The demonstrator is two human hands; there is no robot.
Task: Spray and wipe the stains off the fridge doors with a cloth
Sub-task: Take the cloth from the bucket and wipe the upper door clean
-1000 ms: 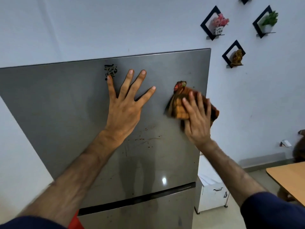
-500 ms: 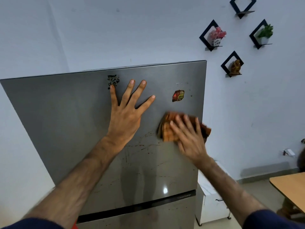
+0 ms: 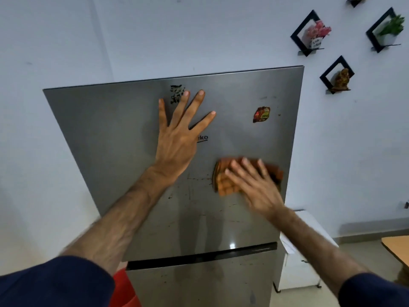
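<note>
wiping step: the right hand (image 3: 254, 187), fingers flat though blurred, presses the orange cloth (image 3: 225, 180) on the upper fridge door (image 3: 110, 134); the left hand (image 3: 179, 134) braces, fingers spread. next, probably sweep left across the reddish stains (image 3: 199, 178).

Brushed grey metal fridge door (image 3: 124, 138) with soft sheen, waffle-textured orange cloth (image 3: 223, 185), glossy sticker (image 3: 261, 114), matt painted wall (image 3: 221, 29)

Dark navy sleeves (image 3: 55, 282) (pushed up), bare forearms.
</note>
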